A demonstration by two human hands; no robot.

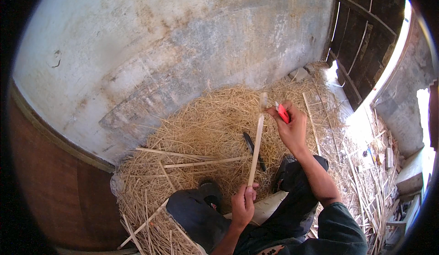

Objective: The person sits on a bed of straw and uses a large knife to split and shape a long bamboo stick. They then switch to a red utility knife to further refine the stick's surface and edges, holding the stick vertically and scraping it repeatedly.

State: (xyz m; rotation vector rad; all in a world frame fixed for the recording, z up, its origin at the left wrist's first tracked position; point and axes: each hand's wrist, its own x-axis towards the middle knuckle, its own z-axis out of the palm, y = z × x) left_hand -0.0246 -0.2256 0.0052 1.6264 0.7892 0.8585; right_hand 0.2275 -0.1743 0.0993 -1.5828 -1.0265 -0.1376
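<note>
Pale strip [256, 151]: held in front of the person, running from the left hand at its near end to the right hand by its far end, leaning slightly right; the far tip is blurred.
Left hand [243, 204]: fingers and thumb closed on the strip's near end, between the person's knees.
Right hand [294, 127]: fingers curled around a red tool [283, 114]; thumb and fingertips close together right at the strip's far end, though I cannot tell whether they pinch it.
Black tool [249, 143]: lies on the straw, passing behind the strip.
Straw [206, 113]: spreads over the floor around the person's legs.
Loose strips [206, 162]: on the straw, left of the black tool.
Stained wall [183, 49]: far side, beyond the straw.
Dark wooden door [366, 40]: far right.
Brown panel [45, 177]: left.
</note>
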